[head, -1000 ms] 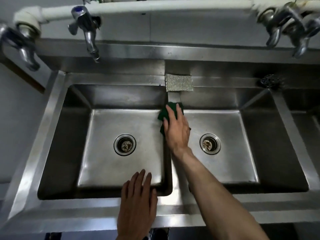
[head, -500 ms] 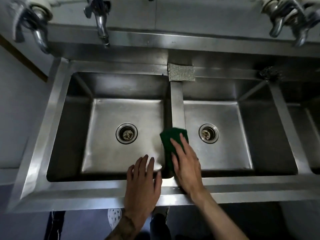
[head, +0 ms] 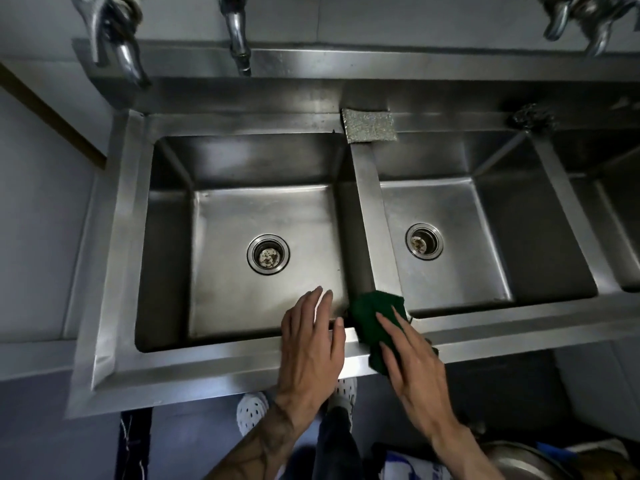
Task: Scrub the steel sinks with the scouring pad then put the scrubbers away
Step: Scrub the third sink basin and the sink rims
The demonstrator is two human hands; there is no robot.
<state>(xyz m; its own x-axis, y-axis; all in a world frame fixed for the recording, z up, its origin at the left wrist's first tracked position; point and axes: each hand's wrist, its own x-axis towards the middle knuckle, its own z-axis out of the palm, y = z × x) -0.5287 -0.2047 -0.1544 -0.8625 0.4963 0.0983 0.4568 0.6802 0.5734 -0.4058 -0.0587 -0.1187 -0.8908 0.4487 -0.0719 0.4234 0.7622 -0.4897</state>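
A green scouring pad [head: 370, 317] lies where the divider between the two basins meets the front rim [head: 207, 362] of the steel sink. My right hand [head: 412, 368] presses it flat with straight fingers. My left hand [head: 311, 344] rests flat on the front rim just left of the pad, its fingertips reaching over the left basin [head: 263, 216]. The right basin [head: 450, 209] has a drain at its middle. A silver scrubbing sponge [head: 369, 125] sits on the back ledge at the top of the divider. A steel wool ball [head: 531, 116] lies on the back ledge further right.
Taps hang over the back ledge: two at the left [head: 117, 46], [head: 239, 39] and a pair at the right [head: 578, 19]. A third basin [head: 620, 209] begins at the right edge. Below the sink are my shoes [head: 252, 410] and a metal bowl [head: 519, 462].
My right hand has dragged the green pad along the divider from the back ledge down to the front rim. My left hand stayed on the front rim. The camera tilted downward.
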